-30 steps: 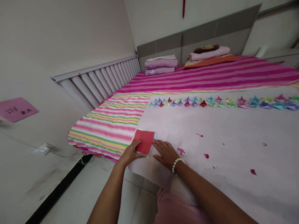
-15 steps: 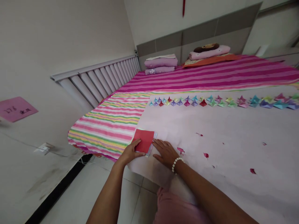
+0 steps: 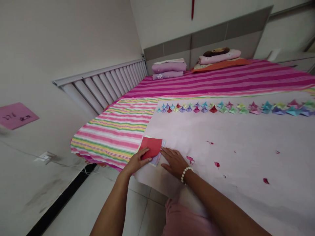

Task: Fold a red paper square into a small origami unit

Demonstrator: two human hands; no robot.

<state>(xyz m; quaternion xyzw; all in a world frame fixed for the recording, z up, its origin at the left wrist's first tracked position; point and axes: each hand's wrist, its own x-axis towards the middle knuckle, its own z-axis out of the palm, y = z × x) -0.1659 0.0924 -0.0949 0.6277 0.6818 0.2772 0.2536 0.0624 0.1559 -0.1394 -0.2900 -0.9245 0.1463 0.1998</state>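
A square sheet of red paper (image 3: 153, 146) tops a small stack of coloured paper at the near left of the pale sheet on the bed. My left hand (image 3: 137, 161) has its thumb and fingers closed around the red sheet's near-left part. Below the red sheet's near edge, a lavender sheet (image 3: 155, 160) shows. My right hand (image 3: 174, 160), with a white bead bracelet (image 3: 186, 172) at the wrist, lies palm down on the pale sheet. Its fingers are stretched out, with the tips at the stack's right edge.
Several folded paper shapes (image 3: 196, 108) stand in two rows across the far part of the pale sheet (image 3: 187, 126), which has torn holes. Folded bedding (image 3: 169, 67) lies by the headboard. A white rail (image 3: 105, 82) runs along the left wall.
The red sheet's near edge has shifted up off the stack, and more of the lavender paper shows. My left thumb has moved up slightly with it. My right hand stays in place.
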